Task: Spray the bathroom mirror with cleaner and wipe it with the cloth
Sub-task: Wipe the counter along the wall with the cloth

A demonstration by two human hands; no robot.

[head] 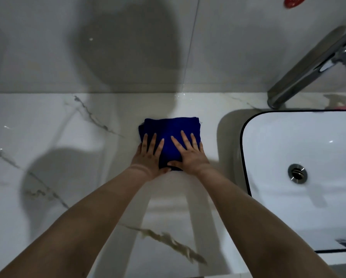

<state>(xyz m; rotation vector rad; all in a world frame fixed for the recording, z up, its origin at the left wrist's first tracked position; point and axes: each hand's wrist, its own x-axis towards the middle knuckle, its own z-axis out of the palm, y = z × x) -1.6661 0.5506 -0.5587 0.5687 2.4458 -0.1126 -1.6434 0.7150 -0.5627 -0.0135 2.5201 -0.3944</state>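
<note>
A person's left hand [151,152] and right hand [188,152] press flat, fingers straight and spread, on a folded blue cloth [169,130] lying on a white marble-veined counter [57,147]. Beyond the fingertips rises a glossy tiled wall [128,47]; off the right hand's little finger sits a white basin [300,157] under a chrome tap [308,71].

The dark blue cloth [169,129] is folded into a thick square and laid flat on the marble counter [57,141].
</note>
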